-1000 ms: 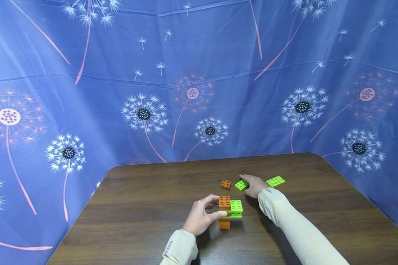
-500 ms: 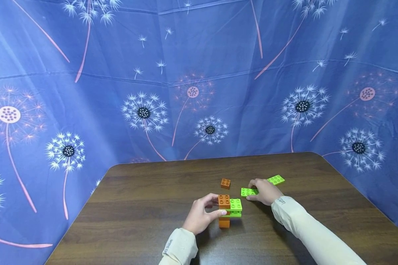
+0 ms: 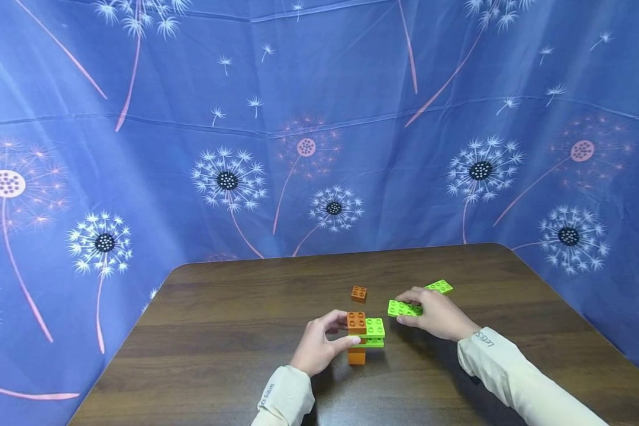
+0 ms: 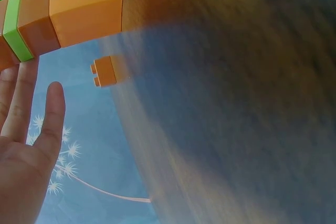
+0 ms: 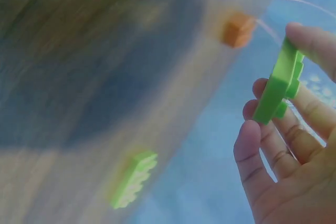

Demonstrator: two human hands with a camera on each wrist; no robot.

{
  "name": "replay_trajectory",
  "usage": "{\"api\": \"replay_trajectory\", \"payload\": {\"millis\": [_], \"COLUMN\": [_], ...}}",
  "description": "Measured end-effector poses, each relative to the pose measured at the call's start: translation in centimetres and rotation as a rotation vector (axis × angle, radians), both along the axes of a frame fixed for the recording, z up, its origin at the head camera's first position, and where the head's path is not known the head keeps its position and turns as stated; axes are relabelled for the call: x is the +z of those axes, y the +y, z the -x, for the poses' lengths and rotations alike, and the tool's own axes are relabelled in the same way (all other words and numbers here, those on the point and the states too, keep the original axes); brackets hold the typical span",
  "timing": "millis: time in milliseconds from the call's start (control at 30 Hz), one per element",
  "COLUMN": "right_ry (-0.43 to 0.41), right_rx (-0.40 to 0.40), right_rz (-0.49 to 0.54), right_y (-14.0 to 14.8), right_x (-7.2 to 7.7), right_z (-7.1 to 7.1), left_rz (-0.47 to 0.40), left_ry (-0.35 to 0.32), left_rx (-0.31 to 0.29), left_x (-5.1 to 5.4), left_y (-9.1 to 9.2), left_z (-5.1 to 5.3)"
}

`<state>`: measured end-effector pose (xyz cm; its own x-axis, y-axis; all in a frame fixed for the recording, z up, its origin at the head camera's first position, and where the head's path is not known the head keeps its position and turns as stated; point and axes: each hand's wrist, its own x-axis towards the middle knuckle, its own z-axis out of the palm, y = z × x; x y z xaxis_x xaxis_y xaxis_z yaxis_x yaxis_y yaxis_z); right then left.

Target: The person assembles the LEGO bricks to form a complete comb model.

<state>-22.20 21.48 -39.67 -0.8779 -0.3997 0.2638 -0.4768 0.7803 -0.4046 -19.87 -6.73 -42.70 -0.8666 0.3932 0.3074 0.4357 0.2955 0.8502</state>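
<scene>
My left hand [image 3: 315, 349] grips an upright stack of building bricks, thumb on the near side and fingers behind. Its top is an orange brick [image 3: 356, 321]; two thin green bricks [image 3: 375, 326] jut out to the right, one above the other, with orange bricks between and below. In the left wrist view the lowest orange brick [image 4: 86, 9] shows at the stack's end. My right hand [image 3: 438, 315] pinches a flat green studded brick [image 5: 274, 90] between thumb and fingers, to the right of and behind the stack. Its right end is hidden by the hand in the head view.
A loose orange brick [image 3: 359, 294] lies on the brown table [image 3: 234, 343] behind the stack. Another flat green brick [image 3: 439, 287] lies beyond my right hand, partly covered by it. A blue dandelion-print cloth [image 3: 389, 195] hangs behind the table.
My right hand has taken hold of the nearer flat green brick and drawn it rightward and slightly closer, turning it. My left hand stays on the stack.
</scene>
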Motion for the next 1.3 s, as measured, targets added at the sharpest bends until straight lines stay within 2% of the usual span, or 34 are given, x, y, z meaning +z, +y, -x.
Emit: {"api": "replay_trajectory", "payload": {"millis": [267, 567, 733, 933, 1300], "right_ry": [-0.026, 0.025, 0.016, -0.015, 0.016], "right_rx": [0.050, 0.203, 0.260, 0.287, 0.327], "right_rz": [0.115, 0.201, 0.198, 0.177, 0.051], "right_y": [-0.6, -2.8, -4.0, -5.2, -6.2], "right_x": [2.3, 3.8, 4.2, 4.5, 5.1], "right_z": [-2.1, -3.0, -3.0, -3.0, -2.8], "left_rz": [0.002, 0.012, 0.017, 0.016, 0.021], "left_ry": [-0.001, 0.010, 0.009, 0.011, 0.026], "left_rx": [-0.003, -0.002, -0.003, -0.005, -0.006], "left_x": [0.0, 0.0, 0.0, 0.0, -0.1], "left_y": [0.0, -0.1, -0.1, -0.1, -0.1], "left_z": [0.0, 0.0, 0.1, 0.0, 0.1]}}
